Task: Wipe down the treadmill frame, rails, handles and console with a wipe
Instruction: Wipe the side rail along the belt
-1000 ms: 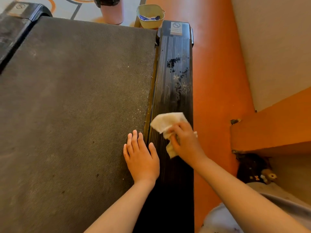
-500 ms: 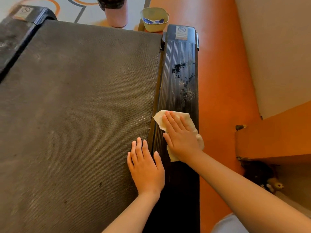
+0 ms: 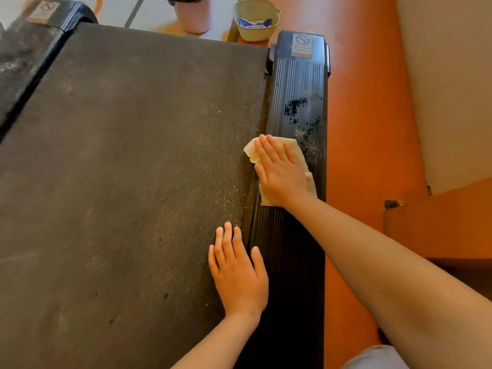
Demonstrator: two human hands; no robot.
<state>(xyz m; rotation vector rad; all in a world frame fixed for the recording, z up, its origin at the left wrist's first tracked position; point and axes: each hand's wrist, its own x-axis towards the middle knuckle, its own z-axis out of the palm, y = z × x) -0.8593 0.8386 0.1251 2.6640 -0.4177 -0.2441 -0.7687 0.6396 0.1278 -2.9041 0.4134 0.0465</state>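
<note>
Presently, head view; every entry is placed against the right side rail [image 3: 295, 83].

1. Right side rail: black, ribbed lengthwise, running away from me. The belt [image 3: 133, 169] lies along its inner edge and the orange floor [image 3: 367, 129] along its outer edge. A warning sticker [image 3: 302, 45] sits at its far end.
2. Wipe [image 3: 250, 151]: a pale, creased sheet lying on the rail about midway along, with one corner hanging over the belt-side edge.
3. Right hand [image 3: 282, 174]: laid on top of the wipe. Its fingers [image 3: 269, 150] are straight and close together, pressing the sheet down rather than curling round it.
4. Left hand [image 3: 239, 275]: nearer me than the wipe, flat on the belt just beside the rail, holding nothing. The fingers are straight and a little apart, and the thumb reaches onto the rail's edge.
5. Dirt: dark specks [image 3: 295, 105] lie on the rail beyond the wipe, and pale grit [image 3: 312, 150] lies just past the wipe's outer corner.
6. Beyond the rail's far end: a green tub [image 3: 255, 30] and a pink container [image 3: 193, 17].

Handling note, my judgement: this stroke should run along the ribs, not across them. I should keep my palm flat so the sheet does not bunch. The stroke should carry outward enough to catch the grit at the outer edge. Once loaded, the wipe wants folding to a clean face so the specks are not smeared into the grooves or pushed onto the belt.
</note>
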